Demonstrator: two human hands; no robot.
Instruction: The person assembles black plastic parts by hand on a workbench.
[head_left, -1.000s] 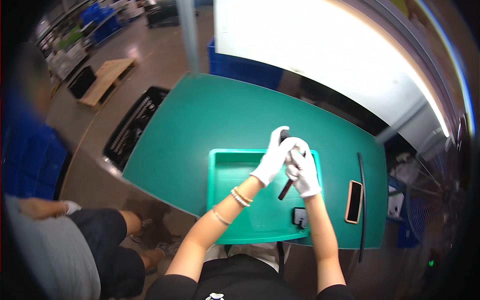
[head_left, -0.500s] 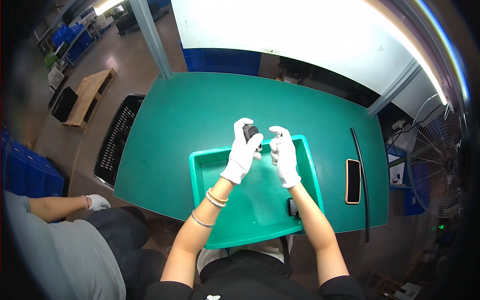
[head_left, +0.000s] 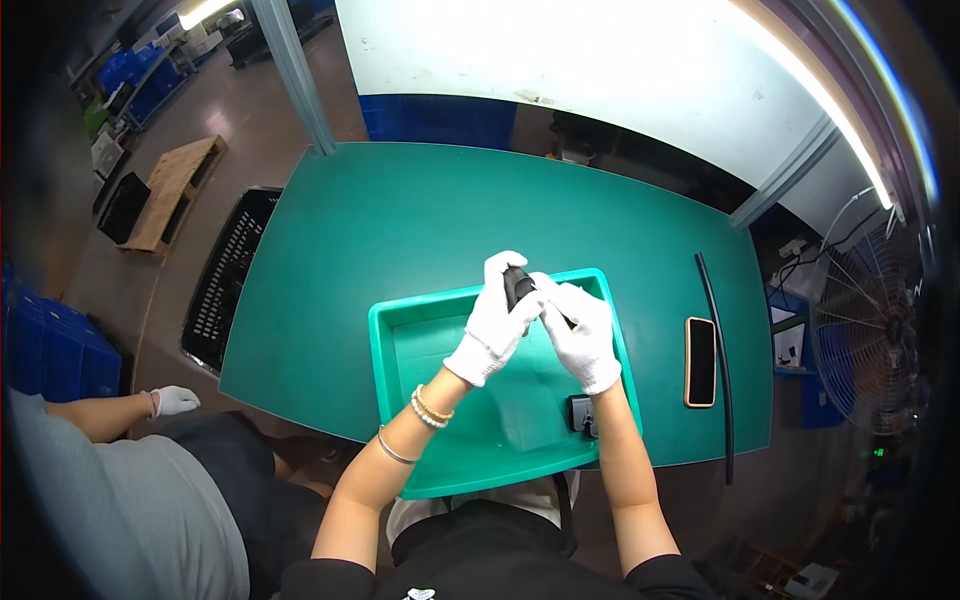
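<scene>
Left white-gloved hand (head_left: 493,328) grips small black part (head_left: 518,286), raised over far rim of green tray (head_left: 470,440). Right gloved hand (head_left: 582,335) meets it, fingertips bunched beside part; from my remote post I cannot tell whether they grasp it. 1 dark-and-grey piece (head_left: 582,413) sits at tray's right side. Phone (head_left: 701,362) and black strip (head_left: 727,400) lie on green table (head_left: 420,210), farther right.

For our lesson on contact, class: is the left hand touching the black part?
Touching. The head view shows the left hand gripping the black part, its gloved fingers closed against it.
</scene>
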